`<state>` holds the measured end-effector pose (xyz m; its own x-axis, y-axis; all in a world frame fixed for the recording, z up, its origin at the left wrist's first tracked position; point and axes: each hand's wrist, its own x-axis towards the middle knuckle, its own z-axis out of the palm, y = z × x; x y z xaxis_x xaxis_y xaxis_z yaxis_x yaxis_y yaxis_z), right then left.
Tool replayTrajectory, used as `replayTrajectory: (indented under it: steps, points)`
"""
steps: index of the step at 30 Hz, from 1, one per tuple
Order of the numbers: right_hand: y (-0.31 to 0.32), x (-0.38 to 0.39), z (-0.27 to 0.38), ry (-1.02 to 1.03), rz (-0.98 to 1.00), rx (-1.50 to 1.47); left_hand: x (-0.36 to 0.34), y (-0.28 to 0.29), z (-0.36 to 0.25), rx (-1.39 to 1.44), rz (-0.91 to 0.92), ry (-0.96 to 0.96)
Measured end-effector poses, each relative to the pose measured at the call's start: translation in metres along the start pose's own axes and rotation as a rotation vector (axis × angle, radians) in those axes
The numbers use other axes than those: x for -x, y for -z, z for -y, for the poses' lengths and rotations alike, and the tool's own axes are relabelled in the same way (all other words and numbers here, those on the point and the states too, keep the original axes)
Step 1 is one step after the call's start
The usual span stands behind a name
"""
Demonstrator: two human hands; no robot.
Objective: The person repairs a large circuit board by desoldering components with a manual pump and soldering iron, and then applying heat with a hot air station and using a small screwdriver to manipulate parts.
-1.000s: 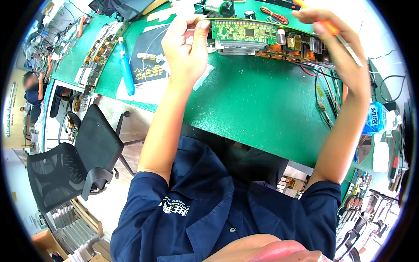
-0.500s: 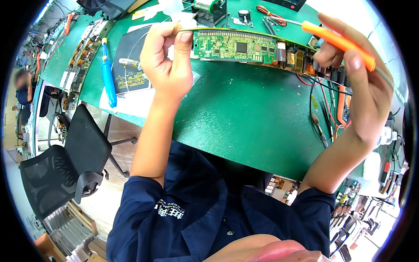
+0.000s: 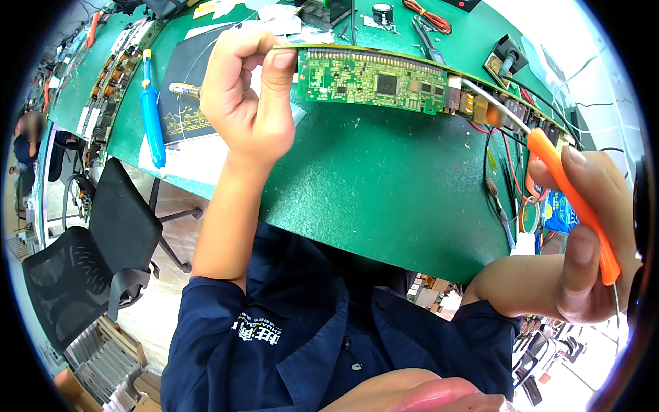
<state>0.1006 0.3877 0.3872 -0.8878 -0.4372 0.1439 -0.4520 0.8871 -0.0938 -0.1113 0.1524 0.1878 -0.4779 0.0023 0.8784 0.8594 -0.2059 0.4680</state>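
Observation:
My left hand (image 3: 250,113) pinches the left end of a long green circuit board (image 3: 412,86) between thumb and fingers. The board is raised above the bench, its side with a black square chip and a row of pins facing me. Toward the right end sit taller components. In my right hand (image 3: 597,178) is a soldering iron (image 3: 573,199), gripped by its orange handle with the cord trailing below. Its metal tip lies over the board's middle, beside the chip section; whether it touches cannot be told.
A green-topped bench (image 3: 364,185) spans the front. Left on it lie a blue solder sucker (image 3: 152,120), a black printed sheet (image 3: 185,82) and other boards (image 3: 113,75). Wires and tweezers (image 3: 511,178) lie at right, near a blue packet (image 3: 559,211). A black chair (image 3: 123,220) stands at left.
My right hand has left the board's right end and moved down and right. The soldering iron has swung so its tip lies over the board. My left hand keeps its hold.

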Motion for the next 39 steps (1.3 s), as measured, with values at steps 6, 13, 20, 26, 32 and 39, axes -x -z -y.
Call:
replayTrajectory:
  steps: [6,13,20,26,32,39]
  points:
    - [-0.004,-0.023,0.002,0.115,0.102,-0.108,0.001,0.001,0.000,0.009,0.000,-0.006]
    - [-0.001,-0.025,0.011,0.075,0.170,-0.090,0.001,0.000,-0.001,0.027,-0.002,-0.001]
    - [-0.017,-0.027,0.026,0.047,0.003,0.086,0.001,0.000,-0.002,0.043,-0.009,0.007]
    - [-0.042,-0.033,0.049,0.025,-0.112,0.128,0.004,0.005,-0.001,-0.009,0.056,0.005]
    - [-0.063,-0.042,0.074,-0.100,-0.139,0.227,0.009,0.010,0.006,-0.021,0.005,0.047]
    - [-0.061,-0.035,0.076,-0.119,-0.082,0.270,0.011,0.011,0.006,-0.011,0.019,0.040]
